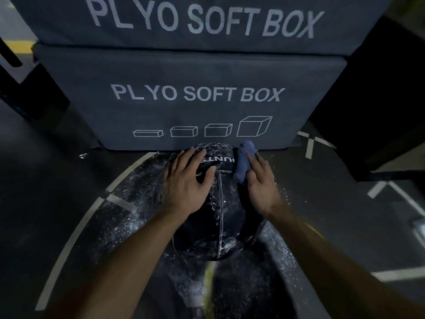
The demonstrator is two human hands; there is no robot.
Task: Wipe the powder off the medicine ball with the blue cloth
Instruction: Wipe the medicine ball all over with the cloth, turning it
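A black medicine ball (220, 217) with white stitching and lettering rests on the dark floor just in front of me. White powder clings to its lower part. My left hand (186, 180) lies flat on the ball's upper left side, fingers spread. My right hand (259, 180) presses a bunched blue cloth (243, 161) against the ball's upper right side.
Two stacked grey foam boxes marked PLYO SOFT BOX (197, 95) stand right behind the ball. Powder is scattered over the floor (128, 196) around the ball, across white painted lines. A dark block (377, 111) stands at the right.
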